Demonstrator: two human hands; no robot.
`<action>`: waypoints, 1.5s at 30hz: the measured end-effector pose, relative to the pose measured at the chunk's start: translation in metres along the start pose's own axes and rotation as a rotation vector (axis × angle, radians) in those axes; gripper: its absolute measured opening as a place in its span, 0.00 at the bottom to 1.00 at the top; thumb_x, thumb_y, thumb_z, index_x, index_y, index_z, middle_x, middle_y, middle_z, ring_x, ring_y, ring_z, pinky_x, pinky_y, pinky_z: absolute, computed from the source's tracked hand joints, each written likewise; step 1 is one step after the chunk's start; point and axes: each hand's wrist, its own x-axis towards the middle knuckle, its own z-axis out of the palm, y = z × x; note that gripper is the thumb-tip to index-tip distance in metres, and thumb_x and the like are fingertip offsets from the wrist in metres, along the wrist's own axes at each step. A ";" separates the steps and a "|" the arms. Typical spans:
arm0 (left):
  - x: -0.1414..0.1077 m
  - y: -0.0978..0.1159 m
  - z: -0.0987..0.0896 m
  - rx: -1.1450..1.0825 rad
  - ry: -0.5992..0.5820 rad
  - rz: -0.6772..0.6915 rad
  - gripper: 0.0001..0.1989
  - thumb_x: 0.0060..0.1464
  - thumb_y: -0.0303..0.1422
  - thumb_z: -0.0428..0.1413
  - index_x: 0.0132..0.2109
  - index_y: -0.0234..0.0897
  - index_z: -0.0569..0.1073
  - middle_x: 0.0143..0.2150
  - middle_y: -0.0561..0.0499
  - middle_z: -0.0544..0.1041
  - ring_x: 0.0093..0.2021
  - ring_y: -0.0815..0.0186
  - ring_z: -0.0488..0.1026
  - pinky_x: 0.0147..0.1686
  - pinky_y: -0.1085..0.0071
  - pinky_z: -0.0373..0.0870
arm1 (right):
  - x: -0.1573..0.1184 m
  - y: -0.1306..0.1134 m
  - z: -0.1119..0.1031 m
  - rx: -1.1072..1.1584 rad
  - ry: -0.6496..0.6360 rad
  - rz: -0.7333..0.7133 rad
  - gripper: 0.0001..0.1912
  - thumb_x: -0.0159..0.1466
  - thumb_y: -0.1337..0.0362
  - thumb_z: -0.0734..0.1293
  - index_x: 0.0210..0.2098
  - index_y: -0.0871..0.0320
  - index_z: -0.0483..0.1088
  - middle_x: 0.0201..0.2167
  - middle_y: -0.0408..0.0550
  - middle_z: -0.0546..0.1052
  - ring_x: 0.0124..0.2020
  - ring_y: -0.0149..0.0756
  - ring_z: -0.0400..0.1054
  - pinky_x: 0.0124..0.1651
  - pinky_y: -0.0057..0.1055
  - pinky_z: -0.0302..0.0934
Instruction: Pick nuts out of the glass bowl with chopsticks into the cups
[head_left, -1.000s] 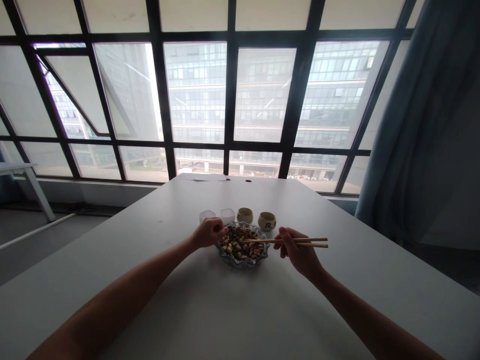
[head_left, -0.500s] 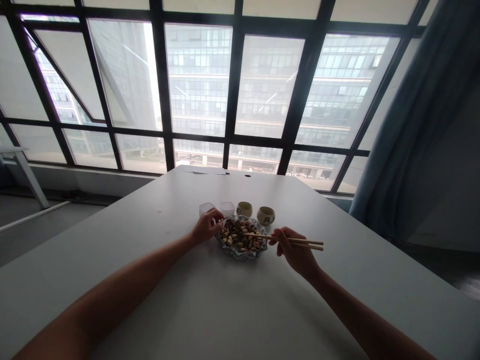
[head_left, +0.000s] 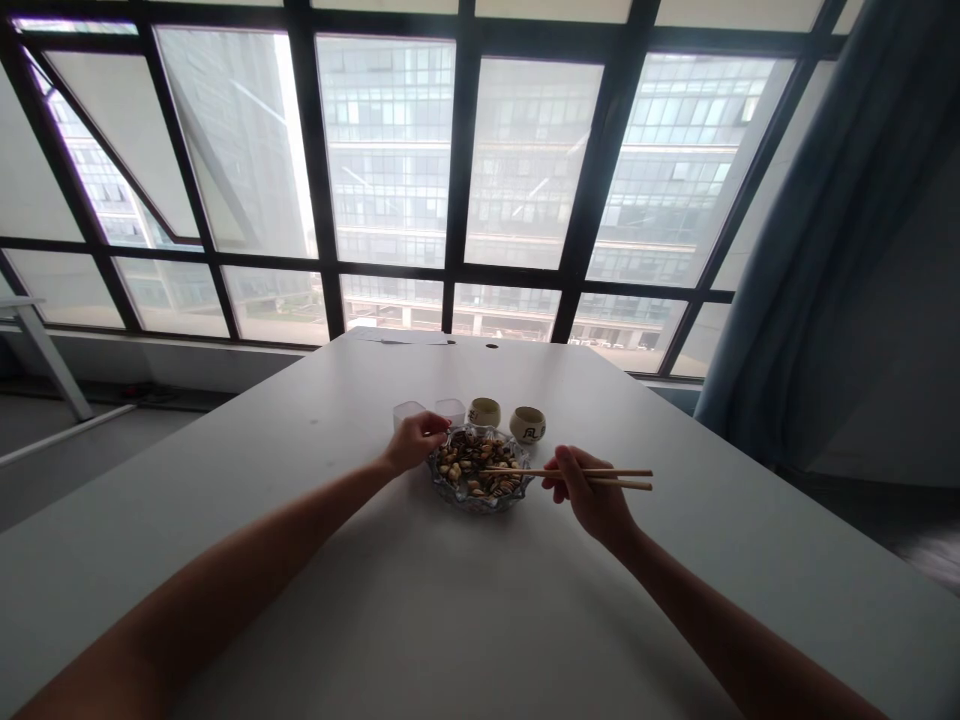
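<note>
right hand (head_left: 596,495): fingers grasp chopsticks (head_left: 634,472), tips left of them among nuts (head_left: 456,468) | left hand (head_left: 415,442): fingers at bowl's (head_left: 480,502) rim, grip unclear | bowl: between both hands' fingers | judgement: steady rim, pinch gently, tips level

What You Could Not See

Your left hand (head_left: 416,443) hid part of a plastic box (head_left: 406,410). The tips of your chopsticks (head_left: 634,472) were too small to make out among the nuts (head_left: 465,467). The bottom edge cut off your forearms (head_left: 262,555).
</note>
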 end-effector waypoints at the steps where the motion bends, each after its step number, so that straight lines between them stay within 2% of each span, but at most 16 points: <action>1: 0.001 0.001 0.001 -0.018 -0.008 -0.039 0.11 0.43 0.29 0.62 0.38 0.33 0.77 0.43 0.43 0.82 0.45 0.57 0.79 0.50 0.58 0.75 | 0.000 -0.001 0.001 -0.011 -0.023 -0.003 0.28 0.66 0.40 0.61 0.27 0.57 0.72 0.19 0.47 0.76 0.16 0.32 0.66 0.19 0.27 0.61; 4: 0.001 0.004 0.006 -0.085 -0.017 -0.140 0.14 0.42 0.26 0.62 0.41 0.33 0.77 0.42 0.45 0.82 0.47 0.56 0.78 0.49 0.60 0.75 | -0.001 -0.002 0.002 -0.064 -0.072 -0.008 0.28 0.65 0.40 0.61 0.27 0.57 0.72 0.20 0.47 0.77 0.17 0.32 0.66 0.20 0.28 0.61; 7: -0.001 0.007 0.009 -0.142 -0.004 -0.176 0.15 0.41 0.26 0.63 0.41 0.33 0.77 0.42 0.45 0.82 0.47 0.56 0.78 0.49 0.60 0.75 | -0.002 -0.003 0.003 -0.097 -0.091 -0.026 0.28 0.66 0.40 0.61 0.26 0.57 0.71 0.20 0.48 0.77 0.16 0.31 0.66 0.21 0.28 0.61; 16: -0.003 0.011 0.012 -0.157 0.032 -0.136 0.15 0.38 0.27 0.65 0.39 0.33 0.78 0.40 0.45 0.82 0.43 0.57 0.79 0.51 0.57 0.74 | -0.001 -0.001 0.005 -0.096 -0.133 -0.053 0.24 0.67 0.44 0.63 0.26 0.57 0.72 0.21 0.48 0.78 0.17 0.32 0.68 0.21 0.28 0.63; 23: -0.002 0.007 0.012 -0.084 0.061 -0.085 0.12 0.40 0.27 0.63 0.36 0.32 0.77 0.41 0.43 0.83 0.44 0.56 0.79 0.50 0.57 0.75 | -0.001 0.002 0.006 -0.060 -0.085 -0.073 0.24 0.67 0.45 0.63 0.27 0.57 0.72 0.21 0.48 0.78 0.18 0.32 0.69 0.22 0.28 0.64; 26: -0.003 0.008 0.009 0.013 0.064 -0.001 0.08 0.45 0.30 0.61 0.36 0.33 0.77 0.43 0.43 0.83 0.45 0.57 0.80 0.50 0.59 0.75 | 0.000 0.001 0.004 0.023 -0.024 -0.046 0.25 0.66 0.43 0.63 0.28 0.58 0.72 0.21 0.49 0.78 0.16 0.32 0.68 0.19 0.27 0.62; 29: -0.005 0.014 0.001 0.185 0.033 0.148 0.08 0.53 0.32 0.56 0.39 0.35 0.77 0.45 0.43 0.82 0.46 0.58 0.80 0.49 0.62 0.76 | 0.004 -0.002 -0.002 0.091 0.070 -0.011 0.27 0.64 0.40 0.64 0.27 0.59 0.72 0.19 0.50 0.78 0.15 0.31 0.67 0.17 0.26 0.60; 33: -0.007 0.023 -0.016 0.567 0.085 0.390 0.10 0.58 0.32 0.51 0.42 0.38 0.75 0.49 0.45 0.81 0.50 0.59 0.77 0.53 0.58 0.72 | 0.009 -0.006 -0.011 0.147 0.197 0.049 0.29 0.61 0.38 0.65 0.28 0.60 0.72 0.18 0.50 0.78 0.14 0.31 0.66 0.16 0.26 0.59; 35: -0.006 0.022 -0.025 0.766 0.144 0.441 0.11 0.57 0.31 0.51 0.46 0.39 0.74 0.54 0.45 0.78 0.55 0.57 0.73 0.58 0.54 0.67 | 0.011 -0.006 -0.013 0.189 0.244 0.083 0.29 0.60 0.37 0.66 0.28 0.60 0.72 0.18 0.51 0.78 0.13 0.31 0.66 0.16 0.26 0.59; 39: -0.003 0.006 -0.039 0.990 0.221 0.346 0.20 0.55 0.38 0.56 0.54 0.37 0.70 0.63 0.39 0.70 0.63 0.50 0.65 0.61 0.50 0.61 | 0.013 -0.004 -0.015 0.263 0.298 0.138 0.30 0.57 0.36 0.68 0.26 0.60 0.72 0.18 0.51 0.78 0.13 0.31 0.65 0.16 0.26 0.58; 42: 0.000 -0.007 -0.043 1.024 0.237 0.242 0.26 0.54 0.42 0.58 0.58 0.37 0.67 0.64 0.37 0.68 0.64 0.48 0.64 0.61 0.49 0.61 | 0.013 -0.004 -0.014 0.271 0.304 0.155 0.30 0.57 0.36 0.68 0.26 0.60 0.71 0.17 0.52 0.77 0.13 0.31 0.65 0.15 0.27 0.57; 45: 0.002 -0.013 -0.043 0.999 0.240 0.151 0.26 0.57 0.43 0.56 0.59 0.36 0.66 0.62 0.38 0.71 0.62 0.48 0.66 0.59 0.49 0.63 | 0.013 -0.004 -0.013 0.275 0.303 0.162 0.30 0.57 0.36 0.68 0.26 0.60 0.71 0.17 0.52 0.77 0.13 0.31 0.65 0.16 0.27 0.58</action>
